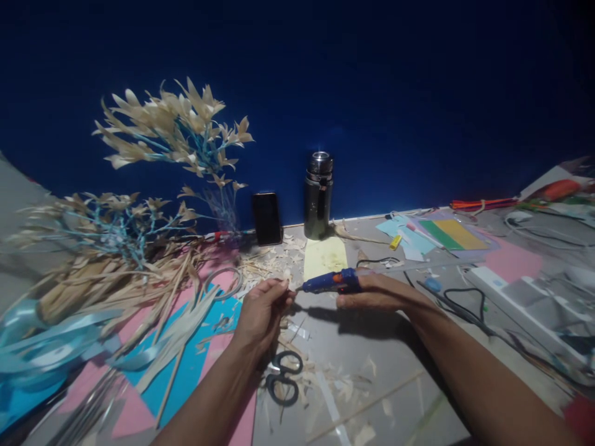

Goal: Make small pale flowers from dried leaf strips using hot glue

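Note:
My right hand (379,294) grips a blue glue gun (331,282) with an orange trigger, its nozzle pointing left. My left hand (261,310) is closed in a pinch on a small pale piece right at the nozzle tip; the piece is too small to name. Both hands hover over the grey floor (372,365). Black-handled scissors (283,378) lie just below my left wrist among pale leaf shavings.
Branches of pale dried leaves on blue stems (171,133) stand at left over pink and blue paper (186,365). A dark phone (266,218) and a metal flask (318,195) lean by the blue wall. Coloured sheets (441,235), cables and a white power strip (525,303) lie right.

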### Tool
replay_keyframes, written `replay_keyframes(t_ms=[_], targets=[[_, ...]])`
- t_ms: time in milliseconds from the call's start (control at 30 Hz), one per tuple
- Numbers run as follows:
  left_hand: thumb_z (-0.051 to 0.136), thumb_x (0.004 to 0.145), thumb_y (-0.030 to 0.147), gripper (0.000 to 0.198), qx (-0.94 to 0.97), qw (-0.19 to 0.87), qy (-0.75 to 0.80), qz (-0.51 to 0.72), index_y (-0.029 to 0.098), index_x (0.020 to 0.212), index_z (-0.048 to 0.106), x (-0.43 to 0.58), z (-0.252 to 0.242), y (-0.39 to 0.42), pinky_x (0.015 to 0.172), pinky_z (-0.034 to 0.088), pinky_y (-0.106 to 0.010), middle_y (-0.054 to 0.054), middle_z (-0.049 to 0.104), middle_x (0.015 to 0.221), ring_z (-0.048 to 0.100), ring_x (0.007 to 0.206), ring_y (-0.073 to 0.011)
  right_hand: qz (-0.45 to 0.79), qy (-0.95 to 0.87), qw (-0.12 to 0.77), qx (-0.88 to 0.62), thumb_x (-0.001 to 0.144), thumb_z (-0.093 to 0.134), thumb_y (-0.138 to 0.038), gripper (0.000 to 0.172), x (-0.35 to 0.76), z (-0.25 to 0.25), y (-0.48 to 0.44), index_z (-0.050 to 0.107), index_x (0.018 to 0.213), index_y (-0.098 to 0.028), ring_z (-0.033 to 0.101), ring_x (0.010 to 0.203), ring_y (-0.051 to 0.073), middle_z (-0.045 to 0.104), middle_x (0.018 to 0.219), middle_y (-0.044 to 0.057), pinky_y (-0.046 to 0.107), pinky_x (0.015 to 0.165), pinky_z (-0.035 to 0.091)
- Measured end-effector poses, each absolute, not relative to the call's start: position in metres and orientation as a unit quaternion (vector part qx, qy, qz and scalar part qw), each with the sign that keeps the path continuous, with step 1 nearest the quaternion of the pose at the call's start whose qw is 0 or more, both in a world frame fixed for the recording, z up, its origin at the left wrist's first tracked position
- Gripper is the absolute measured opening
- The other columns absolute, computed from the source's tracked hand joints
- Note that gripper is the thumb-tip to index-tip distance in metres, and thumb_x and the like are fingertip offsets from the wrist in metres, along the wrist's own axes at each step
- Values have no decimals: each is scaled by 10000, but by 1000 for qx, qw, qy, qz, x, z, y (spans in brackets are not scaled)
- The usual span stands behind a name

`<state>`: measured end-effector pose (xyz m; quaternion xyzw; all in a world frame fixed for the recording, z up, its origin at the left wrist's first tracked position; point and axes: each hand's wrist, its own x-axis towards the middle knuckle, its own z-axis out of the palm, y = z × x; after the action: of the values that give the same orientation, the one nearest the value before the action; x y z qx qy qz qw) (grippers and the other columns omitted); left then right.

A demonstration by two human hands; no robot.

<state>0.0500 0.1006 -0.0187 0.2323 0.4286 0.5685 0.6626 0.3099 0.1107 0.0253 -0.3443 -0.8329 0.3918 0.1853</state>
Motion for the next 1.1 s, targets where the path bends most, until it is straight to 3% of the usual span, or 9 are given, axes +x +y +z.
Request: replay_keyframes(t_ms=[100,267,433,567,633,700,800,900,1100], targets=[[876,619,148,247,227,664,430,568,127,639,631,48,-17,101,546,509,-161,-30,663,605,645,605,-118,385,-839,192,-333,967,613,-480,366,313,28,113,706,1267,-293,641,864,196,721,920,-8,277,749,520],[869,656,179,271,227,676,415,565,140,698,604,45,-9,100,465,426,-131,1,616,577,568,530,-81,293,-859,212,-361,931,655,-421,219,319,24,120,749,965,-226,613,757,198,698,805,28,287,672,476],[900,630,230,350,248,694,389,553,162,708,565,45,-2,97,408,324,-127,59,519,509,438,440,-49,176,-856,75,-481,779,764,-287,144,319,26,119,690,878,-213,593,690,183,696,799,31,260,579,364],[906,637,255,367,270,707,382,531,168,721,559,48,-1,94,406,292,-135,66,512,504,414,431,-48,225,-853,-32,-471,654,869,-329,334,320,30,115,710,929,-228,628,728,198,724,861,23,249,564,338],[903,647,262,365,273,718,377,518,168,721,558,50,-2,92,416,288,-139,63,515,511,426,443,-53,242,-848,-38,-469,716,841,-316,250,319,31,114,740,931,-238,640,711,189,738,839,15,251,570,348],[887,679,283,345,279,737,369,493,164,717,566,54,-4,90,428,288,-144,55,513,507,426,450,-56,187,-849,24,-494,833,748,-260,46,315,32,114,753,864,-226,636,679,178,734,782,24,259,586,363],[867,714,299,308,287,763,355,457,145,723,601,59,-7,85,444,296,-148,46,505,496,414,455,-54,97,-855,231,-453,912,670,-204,115,299,28,111,717,809,-184,623,691,167,714,778,50,265,626,415],[883,694,281,310,278,784,343,436,140,715,607,64,-9,79,447,301,-149,44,502,495,404,453,-48,135,-857,389,-309,912,667,-163,43,280,20,105,699,940,-171,609,719,149,694,874,60,247,629,463],[906,642,225,327,248,806,324,429,150,677,590,68,-10,74,436,317,-145,49,502,508,412,453,-46,194,-855,411,-249,908,663,-111,171,263,11,95,755,1028,-192,607,757,148,623,852,44,241,645,487]])
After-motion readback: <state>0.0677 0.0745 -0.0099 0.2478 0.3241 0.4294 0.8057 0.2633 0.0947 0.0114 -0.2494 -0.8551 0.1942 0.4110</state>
